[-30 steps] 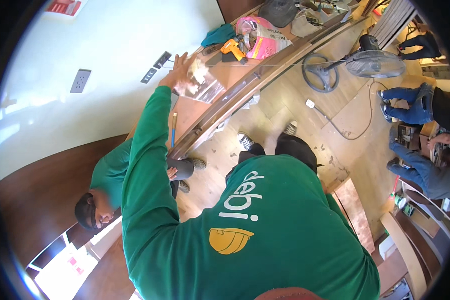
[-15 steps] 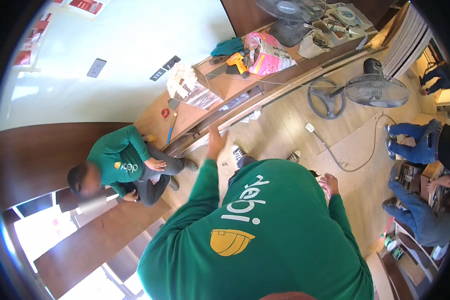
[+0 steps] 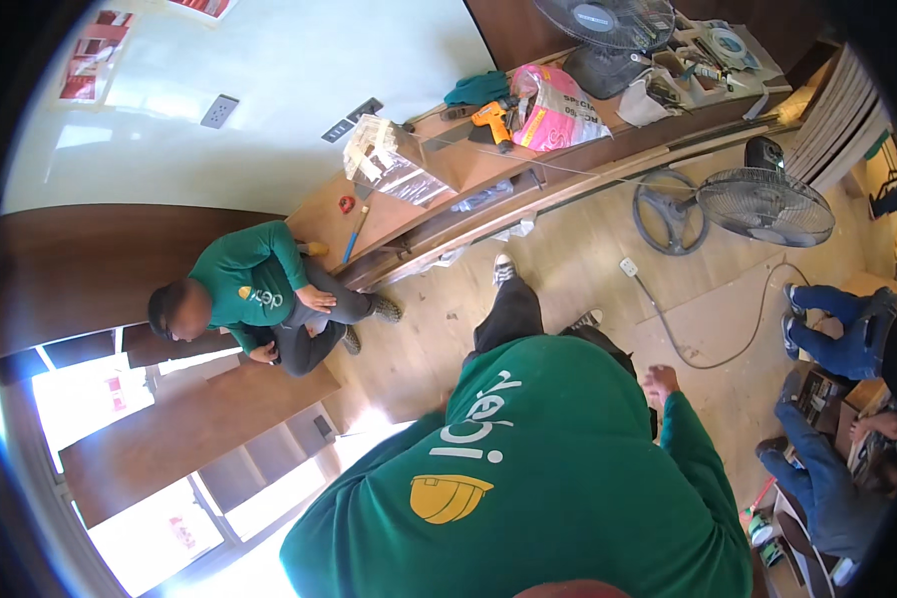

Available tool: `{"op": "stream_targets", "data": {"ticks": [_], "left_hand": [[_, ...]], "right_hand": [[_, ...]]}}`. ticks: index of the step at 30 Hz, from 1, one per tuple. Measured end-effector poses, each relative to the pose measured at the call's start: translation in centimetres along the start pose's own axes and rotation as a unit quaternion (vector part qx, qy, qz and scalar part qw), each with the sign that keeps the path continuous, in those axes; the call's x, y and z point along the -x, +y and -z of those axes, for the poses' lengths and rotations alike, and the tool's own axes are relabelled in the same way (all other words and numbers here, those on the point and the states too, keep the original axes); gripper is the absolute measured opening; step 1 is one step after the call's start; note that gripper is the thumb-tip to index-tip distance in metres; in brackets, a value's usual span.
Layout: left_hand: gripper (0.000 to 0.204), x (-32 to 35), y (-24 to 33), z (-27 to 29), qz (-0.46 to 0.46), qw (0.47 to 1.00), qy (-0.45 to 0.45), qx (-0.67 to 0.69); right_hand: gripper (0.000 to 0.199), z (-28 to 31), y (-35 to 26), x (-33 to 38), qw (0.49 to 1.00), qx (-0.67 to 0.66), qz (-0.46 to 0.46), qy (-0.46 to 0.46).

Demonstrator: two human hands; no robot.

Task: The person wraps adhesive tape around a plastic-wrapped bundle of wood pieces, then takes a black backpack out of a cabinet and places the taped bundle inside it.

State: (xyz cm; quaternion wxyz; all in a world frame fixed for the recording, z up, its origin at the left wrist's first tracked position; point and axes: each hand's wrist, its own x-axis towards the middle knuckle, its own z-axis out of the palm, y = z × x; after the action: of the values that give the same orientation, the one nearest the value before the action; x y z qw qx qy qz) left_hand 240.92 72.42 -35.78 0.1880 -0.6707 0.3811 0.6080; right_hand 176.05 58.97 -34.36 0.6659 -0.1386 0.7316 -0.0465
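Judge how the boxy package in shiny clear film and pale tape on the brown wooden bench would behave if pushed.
The package would probably slide rather than roll, given its flat sides. Its glossy film may feel slippery. Straight edges suggest it should stay fairly stiff.

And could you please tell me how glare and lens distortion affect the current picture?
Head view: the windows at lower left are blown out to white; head view: pale glare patches on the white wall; head view: the top edge of the brown panel bows, and the corners go black.
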Motion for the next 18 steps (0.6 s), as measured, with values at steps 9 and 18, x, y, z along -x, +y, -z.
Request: {"op": "stream_targets", "data": {"ticks": [9,18], "left_hand": [[0.029,-5.1,31.3,31.3,-0.353,0.747,0.484,-0.289],[0.033,-12.4,40.7,53.4,-0.082,0.719,0.384,-0.574]], "right_hand": [[0.045,-7.3,-16.9,3.6,0.984,-0.001,0.176,0.000],[0.033,-8.3,-8.3,9.3,0.995,0.029,0.038,0.084]]}}
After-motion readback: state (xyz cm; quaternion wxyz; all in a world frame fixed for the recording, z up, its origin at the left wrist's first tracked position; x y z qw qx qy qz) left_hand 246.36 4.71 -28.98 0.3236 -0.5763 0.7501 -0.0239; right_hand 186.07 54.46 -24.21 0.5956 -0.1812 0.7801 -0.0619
